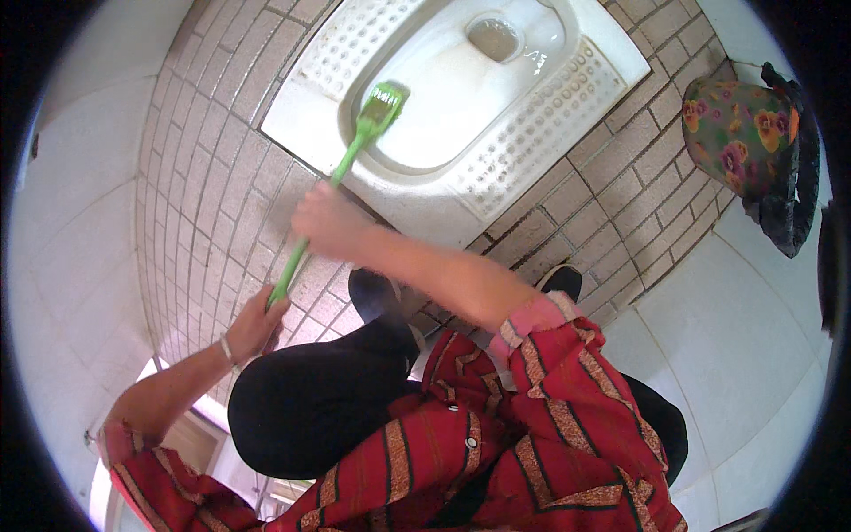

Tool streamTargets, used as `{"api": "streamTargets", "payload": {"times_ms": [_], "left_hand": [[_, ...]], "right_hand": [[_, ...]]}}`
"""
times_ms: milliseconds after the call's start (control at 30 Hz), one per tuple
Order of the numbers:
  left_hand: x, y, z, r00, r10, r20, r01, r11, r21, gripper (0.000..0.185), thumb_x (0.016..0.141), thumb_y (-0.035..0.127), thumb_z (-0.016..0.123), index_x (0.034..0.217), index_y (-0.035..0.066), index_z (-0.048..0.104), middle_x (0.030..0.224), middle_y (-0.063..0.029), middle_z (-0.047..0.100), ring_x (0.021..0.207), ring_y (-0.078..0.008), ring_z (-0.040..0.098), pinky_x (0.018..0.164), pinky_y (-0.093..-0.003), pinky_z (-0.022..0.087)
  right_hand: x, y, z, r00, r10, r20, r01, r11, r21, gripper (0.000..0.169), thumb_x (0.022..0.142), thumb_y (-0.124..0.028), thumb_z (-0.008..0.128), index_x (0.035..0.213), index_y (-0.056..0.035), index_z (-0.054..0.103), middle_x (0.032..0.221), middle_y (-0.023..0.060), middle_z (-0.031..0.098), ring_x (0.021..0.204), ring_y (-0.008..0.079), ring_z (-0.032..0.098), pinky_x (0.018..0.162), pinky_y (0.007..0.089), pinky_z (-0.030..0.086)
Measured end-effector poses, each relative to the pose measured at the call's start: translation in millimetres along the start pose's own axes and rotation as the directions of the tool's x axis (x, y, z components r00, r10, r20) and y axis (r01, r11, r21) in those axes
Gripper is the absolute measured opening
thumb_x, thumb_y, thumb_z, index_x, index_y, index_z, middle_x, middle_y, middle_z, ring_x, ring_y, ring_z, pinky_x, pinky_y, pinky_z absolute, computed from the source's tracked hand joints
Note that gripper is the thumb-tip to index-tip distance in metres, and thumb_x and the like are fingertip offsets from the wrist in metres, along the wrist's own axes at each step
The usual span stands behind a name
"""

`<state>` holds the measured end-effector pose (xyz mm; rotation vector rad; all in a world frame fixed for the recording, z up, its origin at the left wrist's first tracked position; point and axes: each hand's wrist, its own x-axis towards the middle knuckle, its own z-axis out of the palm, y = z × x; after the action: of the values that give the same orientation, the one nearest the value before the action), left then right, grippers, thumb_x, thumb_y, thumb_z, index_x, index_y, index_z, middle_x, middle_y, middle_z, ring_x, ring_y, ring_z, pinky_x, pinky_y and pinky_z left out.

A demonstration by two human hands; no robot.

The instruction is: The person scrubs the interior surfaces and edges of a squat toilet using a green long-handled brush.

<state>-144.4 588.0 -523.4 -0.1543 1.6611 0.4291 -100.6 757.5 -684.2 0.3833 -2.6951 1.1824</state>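
A green plastic toilet brush (350, 157) slants up from the lower left, held in both of my hands. Its head (383, 101) lies at the near left inner wall of the white ceramic squat toilet (425, 193). My right hand (331, 223) grips the middle of the handle and looks slightly blurred. Around the handle's lower end my left hand (258, 324) is closed, with a pale band at its wrist. The bristles are mostly hidden under the brush head. Farther up the basin is the round drain hole (494, 38).
A flower-patterned bin (734, 136) with a black plastic liner (788, 213) stands at the right wall. Brown tiles (219, 153) cover the floor around the toilet, and white tiled walls (73, 219) rise on both sides. My dark shoes (562, 279) are just before the toilet.
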Motion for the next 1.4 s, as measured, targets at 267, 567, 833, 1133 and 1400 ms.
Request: {"api": "streamTargets", "payload": {"times_ms": [267,567,833,1133,1400], "left_hand": [[86.2,149.8,-7.8,0.960,0.275,-0.045,-0.272,0.960,0.067,0.026,0.093,0.031,0.047,0.100,0.007,0.043,0.054,0.0001,0.040,0.034,-0.0092,0.039,0.030,-0.0246,0.033],[19.6,148.3,-29.9,0.995,0.093,-0.041,-0.077,0.952,0.296,0.030,0.093,0.026,0.045,0.112,0.004,0.047,0.054,-0.0020,0.045,0.036,-0.0099,0.045,0.032,-0.0254,0.037],[45.9,222.4,0.7,0.906,0.423,-0.006,-0.400,0.863,0.309,0.028,0.090,0.021,0.050,0.107,0.000,0.051,0.056,-0.0024,0.045,0.041,-0.0081,0.045,0.034,-0.0228,0.036],[96.9,233.9,0.5,0.732,0.655,-0.186,-0.446,0.668,0.595,0.031,0.082,0.011,0.052,0.110,-0.002,0.052,0.067,-0.0154,0.057,0.057,-0.0254,0.057,0.053,-0.0348,0.046],[59.7,211.7,27.6,0.733,0.641,-0.230,-0.335,0.633,0.698,0.039,0.084,0.013,0.050,0.120,0.000,0.047,0.086,-0.0253,0.061,0.084,-0.0383,0.061,0.072,-0.0427,0.047]], "right_hand": [[52.3,135.0,-99.5,0.926,0.320,0.201,-0.227,0.896,-0.380,0.009,0.068,-0.019,0.061,0.069,-0.0125,0.068,0.072,0.0090,0.065,0.076,0.0253,0.061,0.076,0.0395,0.042],[42.3,89.5,-71.5,0.953,0.301,0.036,-0.300,0.953,-0.031,0.009,0.067,-0.014,0.061,0.067,-0.0179,0.068,0.071,0.0074,0.064,0.078,0.0240,0.060,0.081,0.0381,0.039],[35.3,167.4,-136.8,0.911,0.365,0.190,-0.305,0.909,-0.284,0.012,0.071,-0.016,0.058,0.073,-0.0170,0.070,0.068,0.0103,0.063,0.073,0.0285,0.061,0.075,0.0405,0.041],[44.1,210.7,-131.5,0.910,0.411,0.049,-0.397,0.900,-0.178,0.022,0.083,-0.026,0.055,0.076,-0.0115,0.070,0.075,0.0118,0.064,0.079,0.0299,0.060,0.086,0.0451,0.036],[30.4,178.1,-130.5,0.943,0.329,0.050,-0.327,0.944,-0.045,0.015,0.080,-0.022,0.059,0.074,-0.0138,0.070,0.077,0.0115,0.065,0.084,0.0292,0.060,0.088,0.0452,0.035]]}}
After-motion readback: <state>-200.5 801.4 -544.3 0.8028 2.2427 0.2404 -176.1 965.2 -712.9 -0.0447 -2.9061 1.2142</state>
